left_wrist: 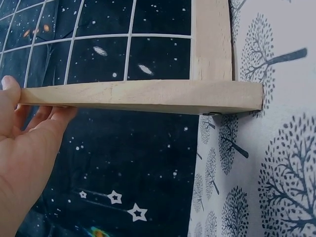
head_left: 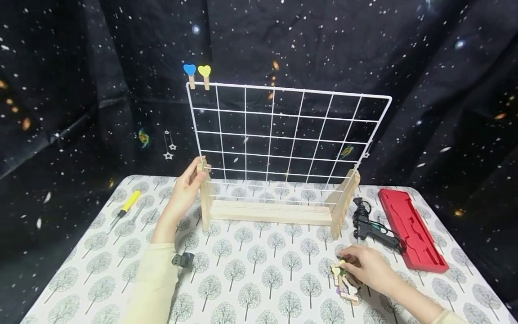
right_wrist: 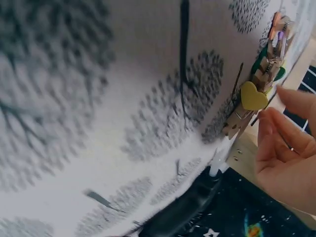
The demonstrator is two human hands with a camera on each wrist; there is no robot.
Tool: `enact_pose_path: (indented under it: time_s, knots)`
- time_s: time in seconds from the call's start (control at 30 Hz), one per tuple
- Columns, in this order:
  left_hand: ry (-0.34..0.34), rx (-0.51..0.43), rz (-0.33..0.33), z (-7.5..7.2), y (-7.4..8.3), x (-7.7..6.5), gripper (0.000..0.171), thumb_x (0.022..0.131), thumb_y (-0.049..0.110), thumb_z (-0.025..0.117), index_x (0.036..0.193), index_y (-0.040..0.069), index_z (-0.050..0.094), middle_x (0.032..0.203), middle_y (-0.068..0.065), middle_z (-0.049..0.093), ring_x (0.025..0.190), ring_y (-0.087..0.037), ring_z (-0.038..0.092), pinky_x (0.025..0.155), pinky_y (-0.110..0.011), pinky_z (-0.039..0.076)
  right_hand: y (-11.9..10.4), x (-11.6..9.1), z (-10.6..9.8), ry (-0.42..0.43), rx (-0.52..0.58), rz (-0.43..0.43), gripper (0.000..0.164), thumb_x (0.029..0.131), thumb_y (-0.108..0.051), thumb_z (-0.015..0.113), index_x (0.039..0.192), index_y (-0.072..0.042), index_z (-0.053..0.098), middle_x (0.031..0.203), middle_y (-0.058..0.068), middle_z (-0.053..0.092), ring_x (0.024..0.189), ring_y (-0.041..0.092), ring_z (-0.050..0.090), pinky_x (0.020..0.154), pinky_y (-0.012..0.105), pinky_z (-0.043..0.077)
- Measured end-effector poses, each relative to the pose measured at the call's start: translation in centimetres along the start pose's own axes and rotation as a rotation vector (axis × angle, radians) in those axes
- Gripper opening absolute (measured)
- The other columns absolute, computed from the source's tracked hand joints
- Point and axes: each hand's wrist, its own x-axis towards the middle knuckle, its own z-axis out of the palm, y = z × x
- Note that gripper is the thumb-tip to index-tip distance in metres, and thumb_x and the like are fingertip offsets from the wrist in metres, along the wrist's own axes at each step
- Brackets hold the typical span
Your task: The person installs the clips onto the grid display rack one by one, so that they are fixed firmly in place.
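My left hand grips the top of the left wooden upright of a stand, thumb on one face and fingers on the other. The stand carries a white wire grid. Two clothespins, one with a blue heart and one with a yellow heart, sit clipped on the grid's top left edge. My right hand is at a pile of heart clothespins on the table, its thumb and fingertips beside a yellow heart. I cannot tell whether they pinch a clothespin.
On the right lie a black glue gun with a coiled cord and a red tool case. A yellow-handled screwdriver and thin metal tools lie left. The tablecloth has a tree print; a dark starry curtain hangs behind.
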Motion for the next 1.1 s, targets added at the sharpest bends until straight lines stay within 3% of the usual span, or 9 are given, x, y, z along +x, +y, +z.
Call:
enact_pose_path:
  time_s: [0.23,0.5,0.7,0.8,0.93,1.1]
  knots:
    - [0.006,0.024,0.006,-0.4,-1.5,0.5,0.044,0.09,0.031,0.042,0.132,0.037,0.03,0.127,-0.007,0.046,0.118,-0.018,0.043,0.101,-0.038,0.031,0.0,0.6,0.4,-0.052,-0.035,0.037,0.009,0.073,-0.024,0.068,0.08,-0.02,0.065,0.071,-0.016,0.052,0.06,-0.005,0.045,0.051,0.016,0.042]
    - [-0.002,-0.01,-0.01,0.0,0.6,-0.2,0.048,0.091,0.025,0.042,0.137,0.022,0.026,0.129,-0.016,0.043,0.12,-0.026,0.04,0.102,-0.04,0.028,0.1,0.8,-0.1,-0.059,0.065,-0.087,0.011,0.076,-0.027,0.064,0.074,-0.028,0.053,0.073,-0.018,0.052,0.06,-0.004,0.047,0.054,0.018,0.043]
    - [0.001,0.013,0.001,0.0,0.8,-0.3,0.048,0.092,0.022,0.041,0.137,0.019,0.026,0.128,-0.016,0.044,0.119,-0.025,0.041,0.102,-0.039,0.029,0.2,0.7,-0.6,-0.08,0.211,-0.108,0.007,0.08,-0.029,0.059,0.081,-0.024,0.054,0.071,-0.01,0.059,0.05,0.001,0.052,0.046,0.017,0.044]
    - [0.0,0.02,0.007,0.1,0.6,-0.4,0.048,0.092,0.022,0.041,0.137,0.019,0.026,0.127,-0.016,0.045,0.118,-0.026,0.042,0.101,-0.039,0.03,0.3,0.6,-0.5,-0.037,0.25,-0.056,0.011,0.08,-0.028,0.06,0.087,-0.02,0.056,0.071,-0.009,0.061,0.058,0.002,0.057,0.05,0.019,0.048]
    - [-0.001,0.022,0.011,0.2,0.6,-0.5,0.048,0.092,0.021,0.041,0.137,0.019,0.025,0.127,-0.015,0.045,0.118,-0.026,0.042,0.101,-0.04,0.03,-0.2,0.9,-0.8,0.112,0.236,0.029,0.018,0.075,-0.026,0.067,0.089,-0.017,0.061,0.069,-0.013,0.061,0.064,0.0,0.059,0.054,0.02,0.049]
    - [0.003,0.017,0.011,0.1,0.9,-0.3,0.048,0.092,0.021,0.041,0.137,0.019,0.025,0.128,-0.015,0.044,0.118,-0.026,0.042,0.102,-0.04,0.029,-1.1,2.6,-1.7,0.226,0.276,0.052,0.021,0.072,-0.024,0.07,0.092,-0.018,0.067,0.079,-0.012,0.062,0.066,0.001,0.057,0.055,0.02,0.048]
